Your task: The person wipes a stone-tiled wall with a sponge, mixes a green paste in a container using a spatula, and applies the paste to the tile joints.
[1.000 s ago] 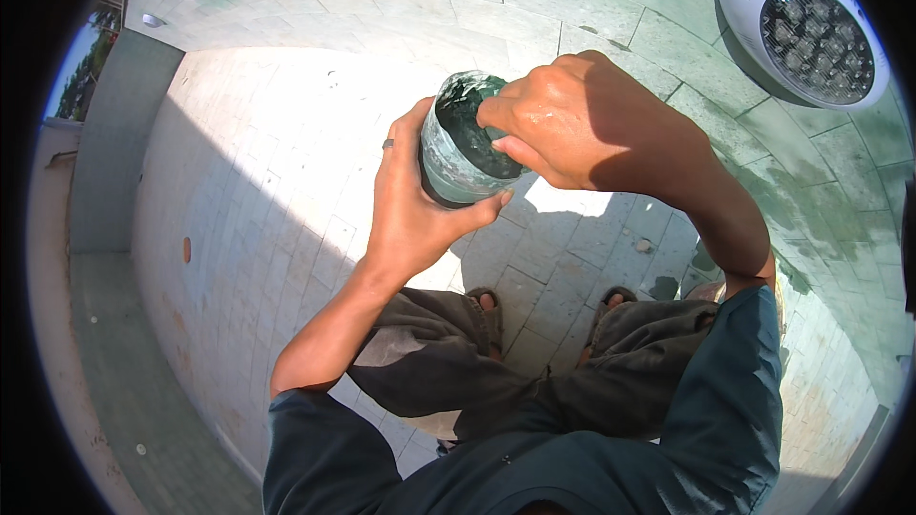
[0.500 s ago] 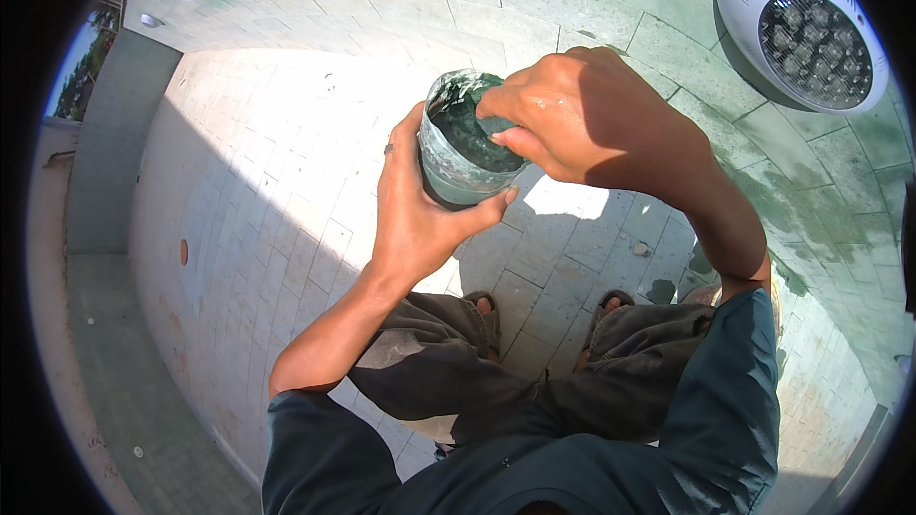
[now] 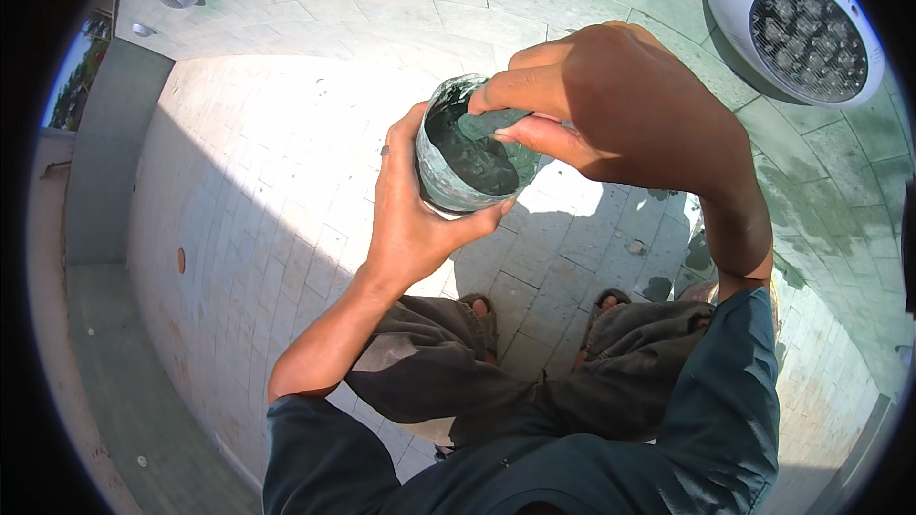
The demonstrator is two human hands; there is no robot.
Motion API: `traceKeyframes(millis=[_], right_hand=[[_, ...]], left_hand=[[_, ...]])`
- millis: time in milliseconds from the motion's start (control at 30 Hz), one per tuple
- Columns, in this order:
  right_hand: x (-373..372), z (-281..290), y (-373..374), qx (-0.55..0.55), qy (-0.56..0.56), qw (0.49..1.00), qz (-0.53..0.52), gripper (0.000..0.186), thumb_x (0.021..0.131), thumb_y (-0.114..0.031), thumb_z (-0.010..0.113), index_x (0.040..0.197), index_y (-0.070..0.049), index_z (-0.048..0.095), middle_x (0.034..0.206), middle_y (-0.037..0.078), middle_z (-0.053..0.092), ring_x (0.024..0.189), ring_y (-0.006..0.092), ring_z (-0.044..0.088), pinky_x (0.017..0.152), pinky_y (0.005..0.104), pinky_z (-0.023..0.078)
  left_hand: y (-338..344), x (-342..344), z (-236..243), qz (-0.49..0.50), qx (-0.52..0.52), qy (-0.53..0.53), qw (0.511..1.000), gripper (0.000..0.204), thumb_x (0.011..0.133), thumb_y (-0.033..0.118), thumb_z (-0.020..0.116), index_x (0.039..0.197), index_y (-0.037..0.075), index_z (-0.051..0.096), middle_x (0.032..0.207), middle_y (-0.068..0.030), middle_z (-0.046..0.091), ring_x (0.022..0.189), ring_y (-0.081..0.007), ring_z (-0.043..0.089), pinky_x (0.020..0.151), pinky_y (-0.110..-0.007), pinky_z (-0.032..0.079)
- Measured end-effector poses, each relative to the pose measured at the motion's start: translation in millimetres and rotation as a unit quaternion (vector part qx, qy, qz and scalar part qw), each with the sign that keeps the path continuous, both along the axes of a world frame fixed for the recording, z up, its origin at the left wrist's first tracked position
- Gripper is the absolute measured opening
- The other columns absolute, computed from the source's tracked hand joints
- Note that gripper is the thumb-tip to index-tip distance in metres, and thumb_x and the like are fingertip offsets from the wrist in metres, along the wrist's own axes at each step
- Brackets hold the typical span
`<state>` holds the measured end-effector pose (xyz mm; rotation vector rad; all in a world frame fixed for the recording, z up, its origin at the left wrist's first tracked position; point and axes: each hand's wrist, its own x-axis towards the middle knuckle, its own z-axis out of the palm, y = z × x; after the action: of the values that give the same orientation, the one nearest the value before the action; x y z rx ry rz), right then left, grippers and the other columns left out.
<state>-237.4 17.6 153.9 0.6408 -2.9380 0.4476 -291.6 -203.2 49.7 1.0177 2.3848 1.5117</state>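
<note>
Left hand [image 3: 416, 210] wrapped round cup [image 3: 445, 175]; right hand [image 3: 630, 100] pinching dark green piece [image 3: 487, 124] at cup's mouth.

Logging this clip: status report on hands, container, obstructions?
Left hand gripping smeared grey-green round container. Right hand pinching flat dark-green piece at its mouth. Right hand partly hides container.

A head-worn fisheye looks down, close above the container [image 3: 446, 182], onto the tiled floor [image 3: 277, 167]
</note>
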Motion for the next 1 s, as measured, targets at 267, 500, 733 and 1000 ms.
traceKeyframes(millis=[267, 500, 733, 1000], right_hand=[[-1.3, -15.6, 10.9, 0.016, 0.031, 0.997, 0.067, 0.026, 0.088, -0.024, 0.067, 0.109, -0.009, 0.071, 0.100, 0.009, 0.072, 0.092, 0.0310, 0.068, 0.081, 0.0419, 0.053], [14.2, -13.8, 8.7, 0.073, 0.090, 0.992, 0.048, 0.023, 0.090, -0.025, 0.066, 0.106, -0.008, 0.071, 0.096, 0.009, 0.072, 0.091, 0.0304, 0.067, 0.081, 0.0419, 0.052], [6.1, -5.0, 8.1, 0.018, 0.009, 0.999, 0.042, 0.021, 0.088, -0.021, 0.067, 0.104, -0.008, 0.071, 0.096, 0.010, 0.071, 0.090, 0.0311, 0.067, 0.081, 0.0433, 0.052], [1.5, -9.1, 2.0, -0.053, 0.059, 0.991, 0.105, 0.025, 0.088, -0.019, 0.067, 0.110, -0.009, 0.069, 0.101, 0.010, 0.070, 0.094, 0.0309, 0.067, 0.083, 0.0446, 0.052]], left_hand=[[0.7, -2.3, -4.4, -0.035, 0.005, -0.016, 0.999, 0.104, 0.061, 0.024, 0.091, 0.144, 0.002, 0.032, 0.137, -0.0196, 0.044, 0.127, -0.0339, 0.049, 0.105, -0.046, 0.044], [3.3, -3.0, -4.2, -0.035, 0.032, -0.001, 0.999, 0.105, 0.060, 0.022, 0.091, 0.145, 0.003, 0.032, 0.138, -0.0187, 0.043, 0.127, -0.0330, 0.049, 0.105, -0.046, 0.044], [2.5, -1.7, -1.5, -0.038, 0.034, -0.027, 0.998, 0.104, 0.061, 0.022, 0.091, 0.144, 0.002, 0.032, 0.135, -0.0181, 0.044, 0.126, -0.0314, 0.049, 0.104, -0.045, 0.046], [-0.5, 1.0, 0.8, -0.053, -0.011, -0.055, 0.997, 0.106, 0.060, 0.024, 0.092, 0.145, 0.003, 0.031, 0.135, -0.0176, 0.044, 0.127, -0.0322, 0.049, 0.106, -0.046, 0.044]])
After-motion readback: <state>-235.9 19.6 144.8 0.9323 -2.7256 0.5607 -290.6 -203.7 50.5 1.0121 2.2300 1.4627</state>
